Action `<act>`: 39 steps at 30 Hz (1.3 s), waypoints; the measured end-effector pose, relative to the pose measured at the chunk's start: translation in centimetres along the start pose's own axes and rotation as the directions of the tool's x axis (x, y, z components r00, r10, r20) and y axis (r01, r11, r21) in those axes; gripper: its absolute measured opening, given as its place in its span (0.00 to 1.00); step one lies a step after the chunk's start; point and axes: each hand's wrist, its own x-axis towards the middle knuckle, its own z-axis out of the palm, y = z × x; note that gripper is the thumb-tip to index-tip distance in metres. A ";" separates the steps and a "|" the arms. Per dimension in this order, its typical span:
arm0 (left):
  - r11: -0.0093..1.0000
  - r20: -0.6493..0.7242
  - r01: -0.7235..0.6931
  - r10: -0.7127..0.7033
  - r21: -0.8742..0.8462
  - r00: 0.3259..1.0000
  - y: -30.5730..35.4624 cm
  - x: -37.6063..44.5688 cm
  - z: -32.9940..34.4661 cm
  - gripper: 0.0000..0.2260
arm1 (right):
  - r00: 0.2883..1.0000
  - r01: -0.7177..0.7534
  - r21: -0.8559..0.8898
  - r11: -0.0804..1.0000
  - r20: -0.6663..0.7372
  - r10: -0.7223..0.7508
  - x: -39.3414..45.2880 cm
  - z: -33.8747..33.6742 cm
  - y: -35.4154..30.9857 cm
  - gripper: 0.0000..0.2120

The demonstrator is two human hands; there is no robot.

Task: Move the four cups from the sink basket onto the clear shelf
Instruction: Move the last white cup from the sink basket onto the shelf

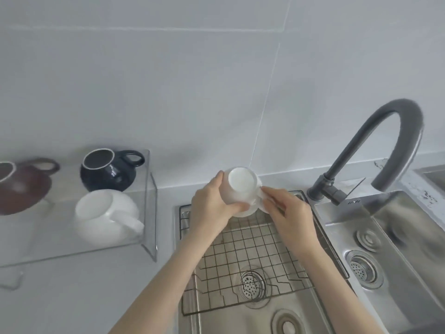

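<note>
Above the far end of the wire sink basket (243, 259) I hold a white cup (239, 183) upside down, its base facing me. My left hand (212, 203) wraps its left side. My right hand (286, 213) pinches its handle on the right. On the clear shelf (149, 213) at the left stand three upside-down cups: a white cup (103, 218) in front, a dark blue cup (108, 171) behind it, and a brown cup (21, 189) at the far left. No other cup is in the basket.
A grey curved faucet (375, 141) rises right of the basket. The steel sink (397, 237) continues to the right with two drains. A tiled wall stands behind. The white counter (84, 297) lies in front of the shelf.
</note>
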 end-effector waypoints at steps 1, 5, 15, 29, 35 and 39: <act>1.000 -0.036 -0.008 0.008 0.001 0.999 0.3 -0.5 -2.0 0.40 | 0.999 0.050 -0.010 0.999 0.007 -0.050 -0.1 0.2 -1.8 0.13; 1.000 -0.186 -0.018 0.022 0.024 0.982 0.2 -3.1 -10.0 0.37 | 0.965 0.260 0.014 0.966 0.020 -0.260 -0.4 2.2 -9.1 0.12; 0.994 -0.426 0.102 -0.102 -0.023 0.899 -8.5 -8.7 -25.3 0.30 | 0.850 0.470 0.168 0.866 0.177 -0.496 -2.8 14.6 -22.0 0.09; 0.962 -0.410 0.266 -0.270 -0.069 0.871 -19.1 -9.3 -31.4 0.24 | 0.829 0.350 0.172 0.921 0.400 -0.390 -3.9 26.8 -25.8 0.09; 0.955 -0.415 0.293 -0.281 -0.037 0.865 -20.0 -9.2 -31.3 0.24 | 0.833 0.333 0.199 0.922 0.397 -0.387 -4.3 27.6 -25.8 0.09; 0.951 -0.434 0.310 -0.287 -0.019 0.854 -20.0 -9.3 -30.8 0.23 | 0.834 0.324 0.195 0.926 0.403 -0.377 -4.3 27.8 -25.6 0.09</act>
